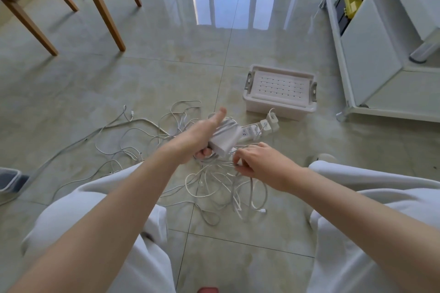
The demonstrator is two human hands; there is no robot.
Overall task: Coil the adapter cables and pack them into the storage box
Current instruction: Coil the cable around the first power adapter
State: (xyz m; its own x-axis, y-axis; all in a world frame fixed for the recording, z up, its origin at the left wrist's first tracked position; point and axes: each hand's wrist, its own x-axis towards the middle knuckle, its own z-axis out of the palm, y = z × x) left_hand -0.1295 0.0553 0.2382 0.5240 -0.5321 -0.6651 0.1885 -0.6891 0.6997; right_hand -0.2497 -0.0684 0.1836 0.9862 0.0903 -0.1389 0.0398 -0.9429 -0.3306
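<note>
Near the middle of the floor [71, 83], between the person's knees, the adapter cables [214, 181] lie in one loose white tangle, w/ more strands trailing toward the left edge; left hand [200, 135] is closed round a white adapter brick [225, 140], thumb stuck up, fingers curled under it; right hand [257, 162] pinches a few strands just beside the brick; a power strip [250, 131] w/ two small plugs in it lies just beyond the hands. Storage box [281, 90] sits farther right, near a white cabinet [371, 59], its lid on & nothing packed that I can see. Judging by this, job is barely begun: no neat coil visible, untangling, coiling, opening the box & packing all left. No brand, label or writing legible anywhere; socket markings too small to read.
</note>
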